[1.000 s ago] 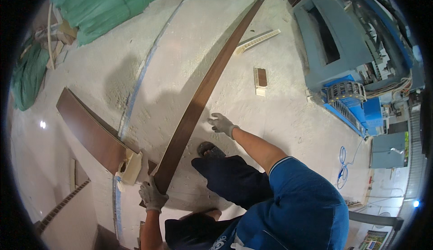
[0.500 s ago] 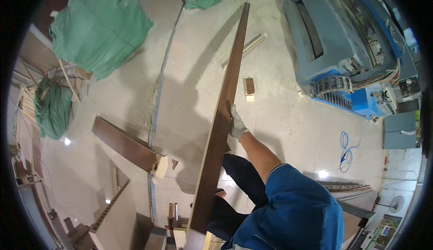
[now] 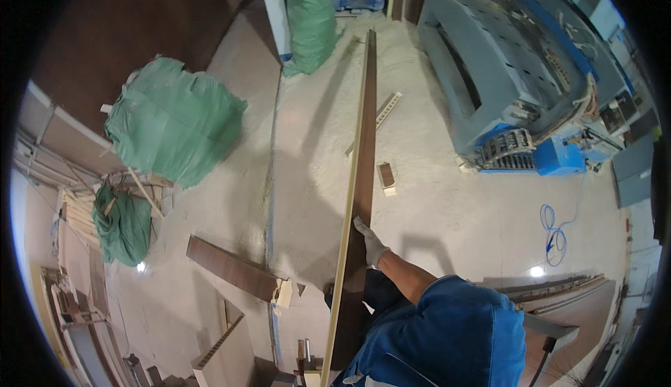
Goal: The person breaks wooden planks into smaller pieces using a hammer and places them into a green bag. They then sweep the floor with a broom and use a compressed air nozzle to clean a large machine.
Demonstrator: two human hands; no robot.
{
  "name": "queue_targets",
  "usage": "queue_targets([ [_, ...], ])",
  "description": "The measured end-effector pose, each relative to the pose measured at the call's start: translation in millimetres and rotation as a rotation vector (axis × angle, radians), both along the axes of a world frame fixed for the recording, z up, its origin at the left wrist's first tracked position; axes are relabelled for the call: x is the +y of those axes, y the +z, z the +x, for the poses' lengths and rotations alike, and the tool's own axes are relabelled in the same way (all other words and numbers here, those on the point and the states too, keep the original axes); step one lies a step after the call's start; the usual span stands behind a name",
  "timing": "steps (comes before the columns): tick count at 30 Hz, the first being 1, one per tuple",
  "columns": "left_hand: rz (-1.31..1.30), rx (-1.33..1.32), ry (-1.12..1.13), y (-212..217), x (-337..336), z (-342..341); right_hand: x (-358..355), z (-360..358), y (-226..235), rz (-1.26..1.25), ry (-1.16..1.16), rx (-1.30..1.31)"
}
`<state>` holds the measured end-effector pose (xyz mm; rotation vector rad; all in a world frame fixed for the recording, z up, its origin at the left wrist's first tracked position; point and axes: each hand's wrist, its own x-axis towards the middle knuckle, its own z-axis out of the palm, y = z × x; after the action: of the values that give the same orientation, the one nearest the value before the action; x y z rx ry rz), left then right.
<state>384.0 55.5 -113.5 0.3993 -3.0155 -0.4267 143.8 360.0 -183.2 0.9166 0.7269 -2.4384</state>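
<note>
A long, narrow brown board (image 3: 365,149) with a pale edge runs away from my body, from the lower edge of the view to far up the floor. It tilts on its side, so the brown face and the pale left edge both show. My right hand (image 3: 371,243), in a light glove, grips its right side, thumb up on the brown face and fingers mostly hidden behind it. I cannot make out my left hand; the near end of the board runs out of view at the bottom.
Dusty floor holds a brown offcut panel (image 3: 231,269), a small brown-and-pale block (image 3: 386,175) and a pale strip (image 3: 389,110). Green sacks (image 3: 175,121) stand at left. A grey-blue machine (image 3: 482,59) fills the far right, with a coiled blue hose (image 3: 554,237) nearer.
The board has swung to point more straight ahead, and more of its pale edge shows. My right hand is lower in the view, still on the board. The view has shifted.
</note>
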Motion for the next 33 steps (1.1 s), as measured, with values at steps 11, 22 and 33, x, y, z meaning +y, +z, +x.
queue_targets([
  [11, 0.08, 0.335, -0.032, 20, 18, -56, 9, -87, 152, -0.012, -0.129, 0.532],
  [22, 0.278, 0.436, -0.217, 7, 52, -230, 129, -250, 344, 0.274, -0.392, 1.059],
  [33, 0.338, 0.496, -0.21, -26, 146, -459, 264, -351, 438, 0.669, -0.771, 1.355],
])
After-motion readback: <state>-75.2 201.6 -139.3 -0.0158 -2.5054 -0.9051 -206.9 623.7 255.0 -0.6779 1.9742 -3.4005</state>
